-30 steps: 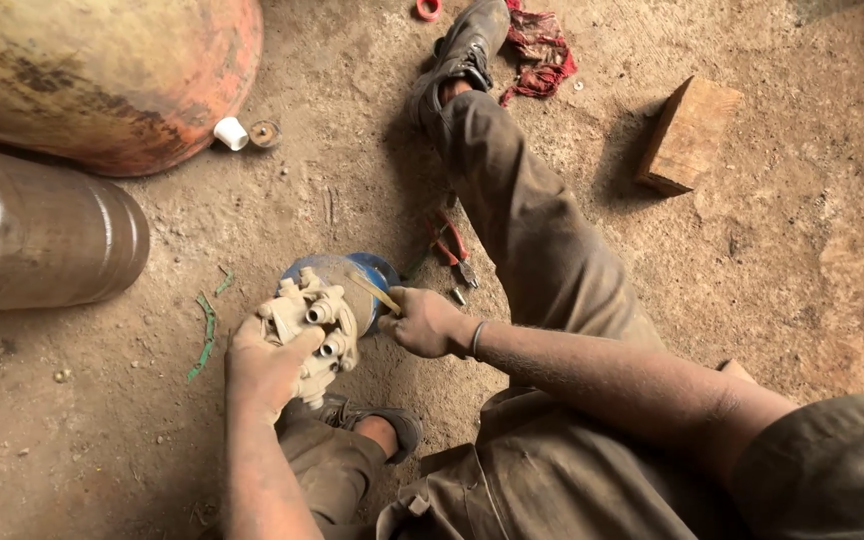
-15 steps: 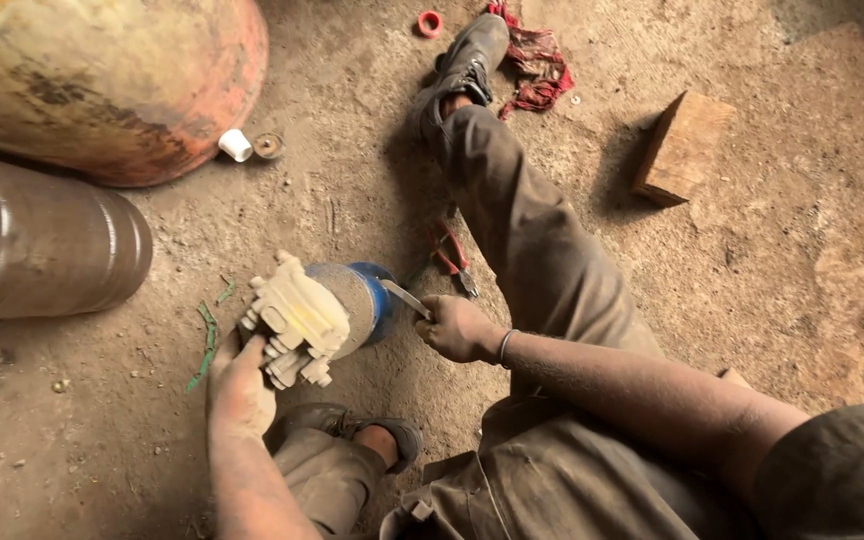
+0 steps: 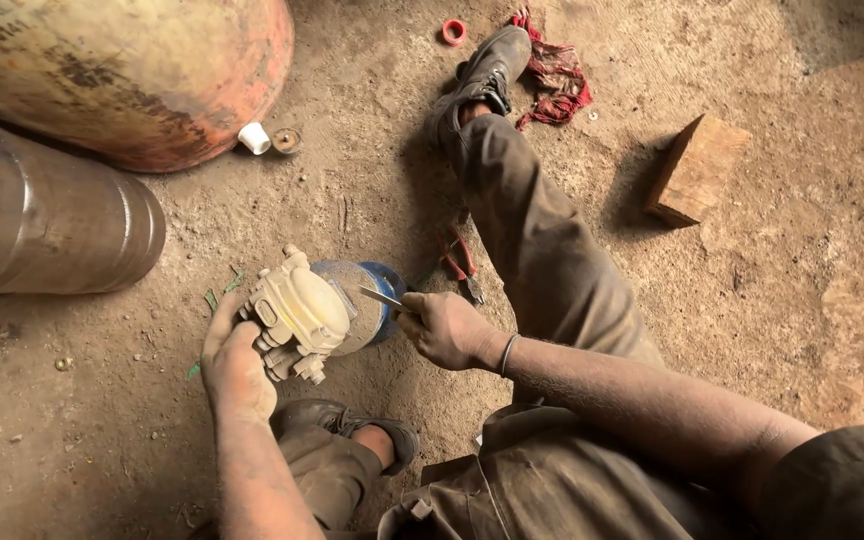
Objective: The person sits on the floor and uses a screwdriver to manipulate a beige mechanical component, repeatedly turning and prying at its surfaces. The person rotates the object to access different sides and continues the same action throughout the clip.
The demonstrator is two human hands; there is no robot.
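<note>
Our left hand (image 3: 235, 365) grips the cream pump housing (image 3: 297, 312). Our right hand (image 3: 449, 330) clenches a thin metal blade (image 3: 382, 297) against it

Pump part (image 3: 297, 315) lies on the floor (image 3: 802, 300) between both hands; pliers (image 3: 459, 262) right of it; wooden block (image 3: 697, 168) far right.

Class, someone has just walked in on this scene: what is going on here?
A person sits on a dirt floor, one leg stretched out. The left hand steadies a cream-coloured metal part fixed to a blue-ended cylinder, tilted on the ground. The right hand holds a thin metal tool against it. Red-handled pliers lie beside the leg, a wooden block farther off, and two large tanks stand behind.
</note>
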